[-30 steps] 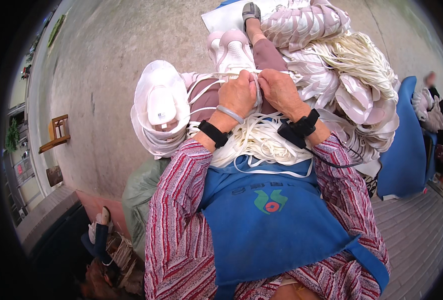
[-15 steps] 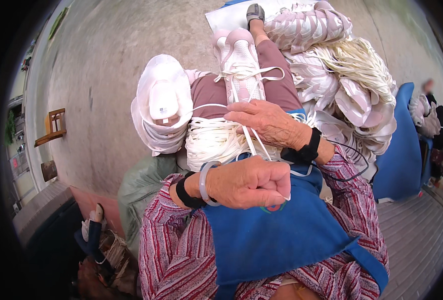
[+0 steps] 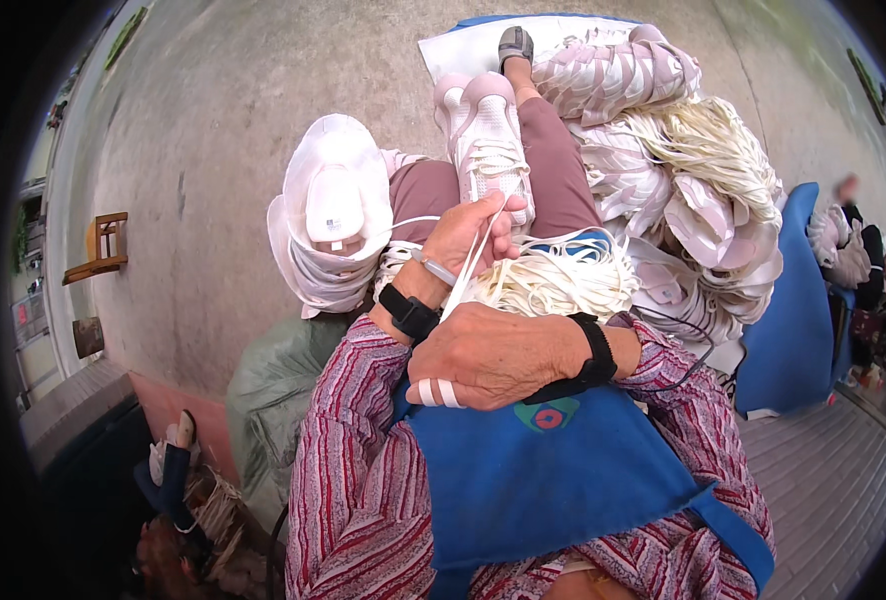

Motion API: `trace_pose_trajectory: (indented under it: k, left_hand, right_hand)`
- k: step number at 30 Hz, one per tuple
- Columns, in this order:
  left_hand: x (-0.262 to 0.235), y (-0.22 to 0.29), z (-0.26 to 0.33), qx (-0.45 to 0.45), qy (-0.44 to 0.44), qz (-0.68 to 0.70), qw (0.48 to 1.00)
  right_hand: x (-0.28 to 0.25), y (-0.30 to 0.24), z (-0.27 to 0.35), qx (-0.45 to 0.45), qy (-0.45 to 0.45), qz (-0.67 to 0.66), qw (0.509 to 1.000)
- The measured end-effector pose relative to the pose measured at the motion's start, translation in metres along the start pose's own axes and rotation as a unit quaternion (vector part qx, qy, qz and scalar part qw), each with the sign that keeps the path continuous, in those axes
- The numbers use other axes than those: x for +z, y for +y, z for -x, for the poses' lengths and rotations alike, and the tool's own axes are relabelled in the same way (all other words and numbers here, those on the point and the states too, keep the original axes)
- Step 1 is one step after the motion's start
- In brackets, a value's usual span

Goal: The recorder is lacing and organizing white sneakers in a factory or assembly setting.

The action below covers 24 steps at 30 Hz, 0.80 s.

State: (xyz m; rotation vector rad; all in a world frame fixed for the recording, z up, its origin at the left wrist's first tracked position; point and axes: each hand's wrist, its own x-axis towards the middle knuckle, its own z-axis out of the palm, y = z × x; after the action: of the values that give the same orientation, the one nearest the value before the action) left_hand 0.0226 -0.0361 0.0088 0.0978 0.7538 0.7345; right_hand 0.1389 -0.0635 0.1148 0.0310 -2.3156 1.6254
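Observation:
Across my lap lies a white and pale pink shoe upper [image 3: 491, 145], its toe pointing away, with laces threaded through its upper part. White shoelace [image 3: 476, 250] runs back taut from it. My left hand [image 3: 471, 232], palm turned partly up, has its fingers curled on the lace at the shoe's near end. Nearer my body, my right hand [image 3: 498, 355] is a fist, with strands of lace wrapped around its fingers. A bundle of loose white laces [image 3: 563, 278] rests on my lap under and beyond my hands, partly hidden.
Stacked white uppers [image 3: 333, 210] stand at my left, above a green plastic sack [image 3: 278, 385]. At my right is a large heap of pink and white uppers [image 3: 708, 225] with a hank of cream laces [image 3: 708, 135]. A blue chair [image 3: 793, 310] stands farther right.
My hands have swapped places: the left has gone forward to the shoe, and the right has drawn back toward my apron with lace around its fingers. More crossed lacing shows on the shoe.

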Motion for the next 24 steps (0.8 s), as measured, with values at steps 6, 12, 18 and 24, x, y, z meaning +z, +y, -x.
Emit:
trace_pose_trajectory:
  k: [6,12,18,24]
  left_hand:
    - [-0.022,0.012,0.035,0.036,-0.054,-0.149,0.987]
    - [-0.002,0.018,0.048,0.088,0.003,-0.397,0.913]
    - [-0.001,0.003,0.044,0.108,-0.013,-0.454,0.884]
    - [-0.012,-0.001,0.046,0.106,-0.022,-0.436,0.894]
  right_hand:
    - [-0.032,0.007,0.051,0.060,0.143,-0.035,0.987]
    - [-0.059,0.060,0.086,0.300,0.340,0.158,0.877]
    - [-0.050,0.118,0.058,0.279,0.380,0.309,0.826]
    - [-0.052,0.150,0.060,0.246,0.357,0.348,0.831]
